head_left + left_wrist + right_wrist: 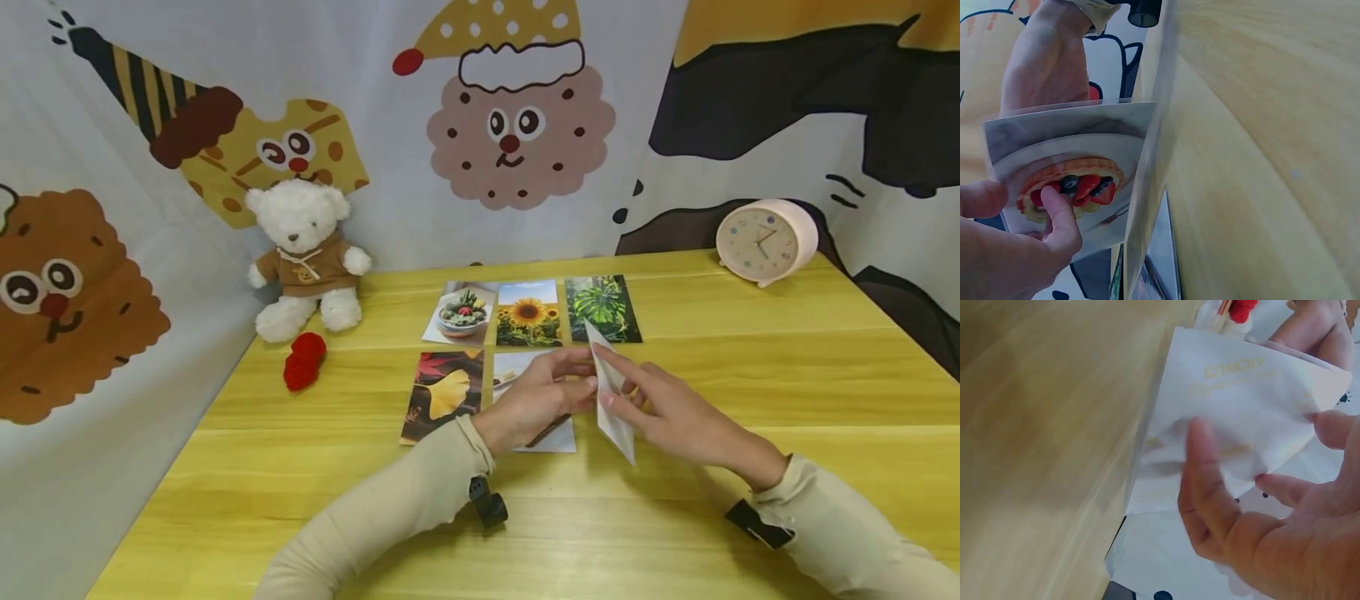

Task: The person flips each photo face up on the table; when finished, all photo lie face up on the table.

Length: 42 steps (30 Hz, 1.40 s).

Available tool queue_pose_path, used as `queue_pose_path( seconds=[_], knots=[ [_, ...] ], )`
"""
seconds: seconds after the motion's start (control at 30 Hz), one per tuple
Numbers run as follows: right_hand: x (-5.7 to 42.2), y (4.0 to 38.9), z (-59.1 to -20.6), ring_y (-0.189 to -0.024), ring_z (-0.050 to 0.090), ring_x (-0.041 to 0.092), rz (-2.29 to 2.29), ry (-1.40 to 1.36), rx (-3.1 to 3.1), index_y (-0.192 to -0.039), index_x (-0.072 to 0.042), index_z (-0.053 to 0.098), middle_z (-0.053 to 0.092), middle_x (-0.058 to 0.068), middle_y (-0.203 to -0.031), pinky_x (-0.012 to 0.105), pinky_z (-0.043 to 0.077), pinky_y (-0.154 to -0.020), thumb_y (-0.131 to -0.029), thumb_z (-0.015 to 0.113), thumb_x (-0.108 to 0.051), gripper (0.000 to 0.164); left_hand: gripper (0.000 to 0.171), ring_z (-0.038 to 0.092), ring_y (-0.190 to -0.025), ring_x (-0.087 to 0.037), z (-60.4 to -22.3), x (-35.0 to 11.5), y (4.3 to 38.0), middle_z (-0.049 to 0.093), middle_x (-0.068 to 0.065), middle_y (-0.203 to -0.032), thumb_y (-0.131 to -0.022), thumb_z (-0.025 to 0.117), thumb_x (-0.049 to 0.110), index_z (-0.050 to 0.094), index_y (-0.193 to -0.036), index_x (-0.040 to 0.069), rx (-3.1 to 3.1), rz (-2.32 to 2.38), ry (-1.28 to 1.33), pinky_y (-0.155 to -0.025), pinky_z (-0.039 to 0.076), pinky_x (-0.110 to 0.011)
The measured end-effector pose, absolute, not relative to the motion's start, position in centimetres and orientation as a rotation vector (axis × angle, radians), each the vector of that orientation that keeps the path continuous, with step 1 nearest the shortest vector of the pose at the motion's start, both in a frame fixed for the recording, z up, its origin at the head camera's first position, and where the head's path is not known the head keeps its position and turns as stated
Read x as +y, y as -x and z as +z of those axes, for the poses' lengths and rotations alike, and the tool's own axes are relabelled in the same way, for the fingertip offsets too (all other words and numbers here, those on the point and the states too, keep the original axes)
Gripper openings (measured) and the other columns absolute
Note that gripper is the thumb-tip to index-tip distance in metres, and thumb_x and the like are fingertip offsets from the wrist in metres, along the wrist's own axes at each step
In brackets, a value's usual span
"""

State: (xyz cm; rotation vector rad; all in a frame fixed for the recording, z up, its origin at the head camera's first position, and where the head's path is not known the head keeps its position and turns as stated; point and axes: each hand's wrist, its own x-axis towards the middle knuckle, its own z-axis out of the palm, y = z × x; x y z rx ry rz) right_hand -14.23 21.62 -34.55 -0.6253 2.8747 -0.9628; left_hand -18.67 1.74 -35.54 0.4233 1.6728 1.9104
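A fruit tart photo card [1094, 172] stands on edge between both hands above the table. My left hand [536, 392] pinches it from the picture side, with one fingertip over the tart and the thumb by the edge. At its white back with yellow print [1222, 394], my right hand [678, 412] holds it with bent fingers, the tips against the card. A second thin layer shows along its edge. Beneath the left hand lies a pale photo card [558, 437], partly hidden. A ginkgo leaf card [450, 396] lies to its left.
Behind them, a succulent card [461, 312], a sunflower card [528, 312] and a green leaf card [603, 308] lie in a row. A white teddy bear [303, 258] sits back left, with a red fuzzy piece [303, 361] before it. A round clock [765, 242] stands back right.
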Motion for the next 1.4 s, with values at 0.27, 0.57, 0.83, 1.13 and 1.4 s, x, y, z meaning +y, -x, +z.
queue_pose_path(
  seconds=[0.27,0.57,0.83,1.13,1.4],
  knots=[
    [21.6,14.4,-34.2,-0.105,0.062,0.025,-1.223,0.639,2.768,-0.158,-0.014,0.033,0.060,0.018,-0.126,0.027,0.058,-0.076,-0.104,0.056,-0.027,0.060,0.049,0.061,-0.123,-0.030,-35.1,1.9,18.6,0.049,-0.017,-0.148,-0.101,0.056,0.006,0.045,-0.148,0.010,1.715,1.874,-0.384,-0.105,0.054,-0.046],
    [21.2,13.5,-32.6,-0.115,0.066,0.037,-1.323,0.654,2.778,-0.159,-0.006,0.026,0.059,0.024,-0.134,0.032,0.062,-0.080,-0.104,0.053,-0.016,0.061,0.046,0.064,-0.112,-0.018,-34.8,2.3,18.5,0.057,-0.007,-0.138,-0.098,0.065,0.013,0.054,-0.142,0.023,1.809,1.816,-0.391,-0.097,0.056,-0.045],
    [20.8,13.1,-31.9,-0.109,0.069,0.038,-1.255,0.592,2.885,-0.154,0.003,0.031,0.064,0.025,-0.124,0.036,0.063,-0.077,-0.098,0.061,-0.011,0.065,0.046,0.058,-0.112,-0.014,-34.6,2.6,17.9,0.058,0.000,-0.133,-0.095,0.069,0.016,0.057,-0.138,0.029,1.960,1.739,-0.463,-0.087,0.057,-0.030],
    [22.4,13.6,-31.5,-0.109,0.069,0.041,-1.311,0.599,2.886,-0.151,0.004,0.038,0.060,0.027,-0.124,0.026,0.062,-0.076,-0.087,0.063,0.010,0.068,0.053,0.055,-0.128,-0.026,-34.4,1.9,18.2,0.048,-0.005,-0.149,-0.093,0.069,0.011,0.056,-0.141,0.030,2.257,1.488,-0.556,-0.096,0.055,-0.037],
    [24.6,13.9,-32.0,-0.119,0.062,0.041,-1.438,0.431,2.774,-0.154,-0.004,0.036,0.053,0.025,-0.136,0.010,0.053,-0.083,-0.092,0.063,0.005,0.069,0.061,0.064,-0.098,-0.017,-34.5,0.6,18.8,0.057,-0.010,-0.131,-0.090,0.071,0.004,0.053,-0.143,0.028,2.240,1.497,-0.524,-0.075,0.058,-0.030]
  ],
)
